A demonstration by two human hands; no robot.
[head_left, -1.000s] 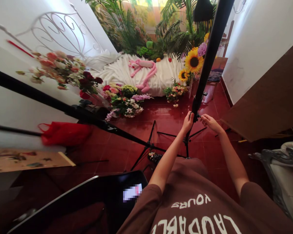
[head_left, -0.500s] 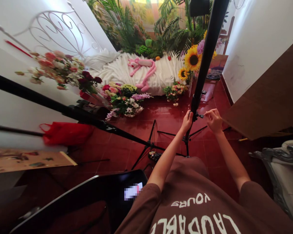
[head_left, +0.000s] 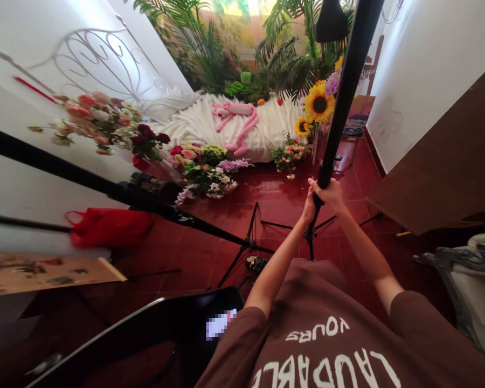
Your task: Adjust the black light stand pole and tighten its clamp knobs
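A black light stand (head_left: 345,91) rises in front of me on the right, its thick pole running up out of view. Both hands are closed round the pole near its lower joint. My left hand (head_left: 309,207) grips it from the left side, partly behind the pole. From the right, my right hand (head_left: 330,193) wraps round it slightly higher, thumb side toward the left hand. The knob at that joint is hidden by the right hand. Below, the stand's thin legs spread on the red tiled floor (head_left: 339,253).
A second black stand (head_left: 145,202) slants across on the left. Near me are a black plastic chair (head_left: 153,312) and a red bag (head_left: 109,226). Flower bunches (head_left: 210,172), sunflowers (head_left: 319,102) and a draped bed with a pink plush toy (head_left: 240,110) lie beyond. A brown board (head_left: 440,161) leans right.
My right hand, which was by the knob right of the pole, has moved left and closed round the pole. The left hand has shifted slightly down and stays on it.
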